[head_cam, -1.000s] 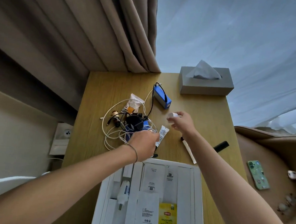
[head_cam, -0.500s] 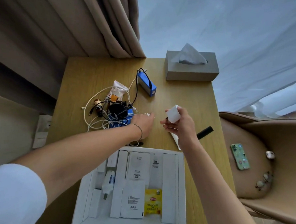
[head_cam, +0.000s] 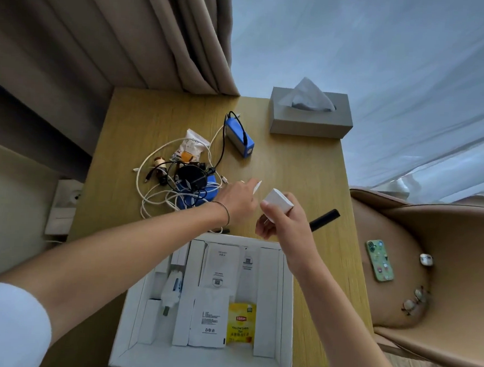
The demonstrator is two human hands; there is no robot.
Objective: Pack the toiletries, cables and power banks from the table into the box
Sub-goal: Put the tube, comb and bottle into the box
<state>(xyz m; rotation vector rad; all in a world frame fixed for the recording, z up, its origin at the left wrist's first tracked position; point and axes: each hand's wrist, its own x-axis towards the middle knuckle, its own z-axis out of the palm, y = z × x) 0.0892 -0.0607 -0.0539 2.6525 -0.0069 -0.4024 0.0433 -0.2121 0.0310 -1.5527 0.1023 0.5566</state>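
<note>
At frame centre the right hand (head_cam: 285,223) pinches a small white charger block (head_cam: 278,204), lifted just above the table (head_cam: 297,169) and near the far rim of the white box (head_cam: 286,303). The left hand (head_cam: 238,201) reaches toward the cable tangle (head_cam: 179,185), its grip closed on a thin white sachet (head_cam: 257,186). The step in hand looks like carrying both pieces into the box; next they need lowering into a free slot. The right-hand compartment looks open. The blue power bank (head_cam: 239,137) remains upper centre, well clear of the table edges.
</note>
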